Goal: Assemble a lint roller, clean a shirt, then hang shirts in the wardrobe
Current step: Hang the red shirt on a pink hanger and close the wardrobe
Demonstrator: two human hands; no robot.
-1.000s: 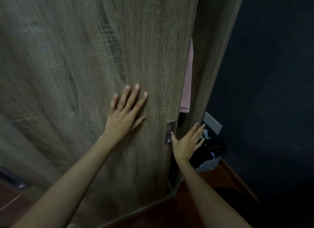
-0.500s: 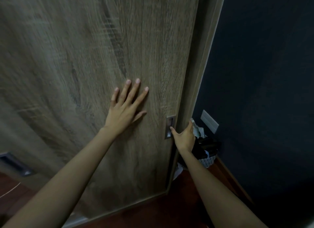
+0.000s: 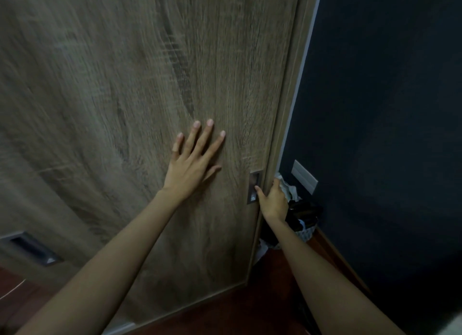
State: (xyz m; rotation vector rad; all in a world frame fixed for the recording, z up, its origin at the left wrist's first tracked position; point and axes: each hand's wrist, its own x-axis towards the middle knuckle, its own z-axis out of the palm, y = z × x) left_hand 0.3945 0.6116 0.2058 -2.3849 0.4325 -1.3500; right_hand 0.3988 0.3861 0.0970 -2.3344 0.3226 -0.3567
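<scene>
Head view, wardrobe door edge against frame

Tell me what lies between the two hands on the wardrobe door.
In the head view, bare wood grain and the recessed metal handle lie between the left hand and the right hand on the wardrobe door.

dim, flat indoor light, motion-smeared wood grain at left, wide-angle bending toward murky edges

The head camera looks forward and down, close to the wardrobe door and floor.
</scene>
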